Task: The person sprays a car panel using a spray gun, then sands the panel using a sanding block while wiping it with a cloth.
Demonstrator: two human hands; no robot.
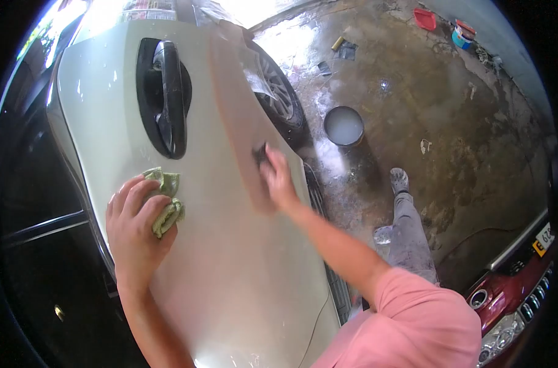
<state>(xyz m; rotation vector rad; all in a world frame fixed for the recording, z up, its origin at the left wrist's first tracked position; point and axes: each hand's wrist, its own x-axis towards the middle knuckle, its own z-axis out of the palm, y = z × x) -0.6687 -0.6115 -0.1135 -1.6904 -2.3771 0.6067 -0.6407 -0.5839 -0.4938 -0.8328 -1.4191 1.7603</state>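
Observation:
My left hand (135,214) is closed round a crumpled green cloth (168,216), resting on the pale car body panel (224,270) below the black door handle (178,104). Toward the wheel side, my right hand (279,179) presses a small dark piece of sandpaper (260,154) against the panel. Motion blurs this hand, and its fingers partly hide the piece. Under and around it runs a dull brownish-pink band (233,92), with a soft edge against the pale paint.
Right of the car, a dark bucket (344,126) of cloudy water stands on the wet floor (451,141). A wheel (278,92) is partly under plastic film. Dark sheets (346,50), a red dustpan (424,19) and a paint tin (463,35) lie farther off. A red car (500,294) stands lower right.

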